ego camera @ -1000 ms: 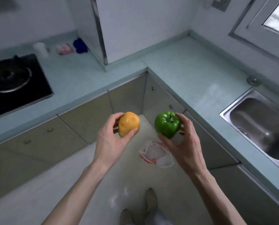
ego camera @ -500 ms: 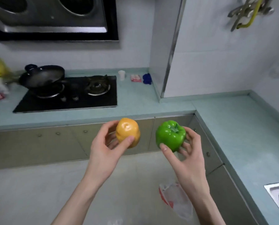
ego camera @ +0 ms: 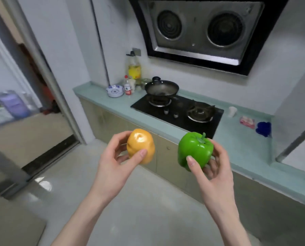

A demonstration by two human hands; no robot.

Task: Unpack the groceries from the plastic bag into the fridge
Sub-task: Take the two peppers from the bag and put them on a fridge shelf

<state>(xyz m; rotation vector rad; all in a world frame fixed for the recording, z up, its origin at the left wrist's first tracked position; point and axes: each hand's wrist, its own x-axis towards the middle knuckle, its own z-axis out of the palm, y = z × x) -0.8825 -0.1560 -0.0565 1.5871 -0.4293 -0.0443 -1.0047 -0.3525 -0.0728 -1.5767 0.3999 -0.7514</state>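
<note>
The left hand (ego camera: 112, 162) gripped a glossy yellow bell pepper (ego camera: 140, 146) between thumb and curled fingers, and the right hand (ego camera: 213, 167) likewise held a shiny green bell pepper (ego camera: 195, 151), stem tilted up to the right; both were held above the pale tiled floor (ego camera: 139, 206), in front of the bench (ego camera: 244, 144). On that pale green bench sat a black gas hob (ego camera: 178, 112) carrying a dark wok (ego camera: 162, 88), with an oil bottle (ego camera: 134, 67) whose yellow label was unreadable. A steel range hood (ego camera: 201, 31) hung above. An open doorway (ego camera: 29, 110) stood at left.
</note>
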